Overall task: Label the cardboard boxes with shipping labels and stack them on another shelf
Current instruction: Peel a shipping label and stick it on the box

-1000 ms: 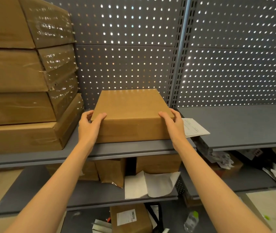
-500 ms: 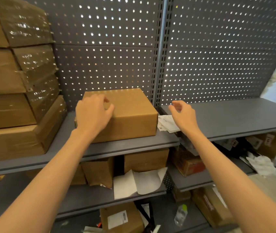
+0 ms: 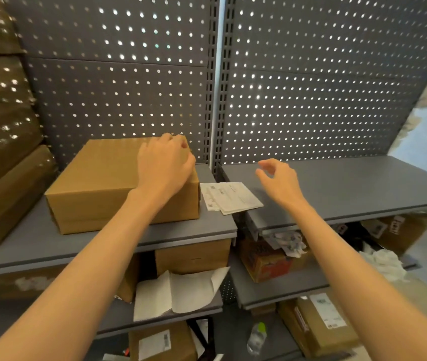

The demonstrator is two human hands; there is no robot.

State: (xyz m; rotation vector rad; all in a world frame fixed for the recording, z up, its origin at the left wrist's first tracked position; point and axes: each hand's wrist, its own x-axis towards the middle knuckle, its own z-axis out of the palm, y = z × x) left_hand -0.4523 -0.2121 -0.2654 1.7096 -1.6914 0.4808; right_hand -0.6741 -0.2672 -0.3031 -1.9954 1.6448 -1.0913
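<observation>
Plain cardboard box [image 3: 118, 183] on grey shelf [image 3: 207, 227], unlabelled. Left hand [image 3: 164, 165] rests on box top, likely steadying, holding nothing. Right hand [image 3: 278, 182] loose, empty, hovering over shipping labels [image 3: 230, 196] just right of box.

Backlight sparkles through the pegboard [image 3: 118, 100] holes, dim up front; glare dots on the wrapped boxes [image 3: 1, 121], edges bowed and smeared, right side blurry.
</observation>
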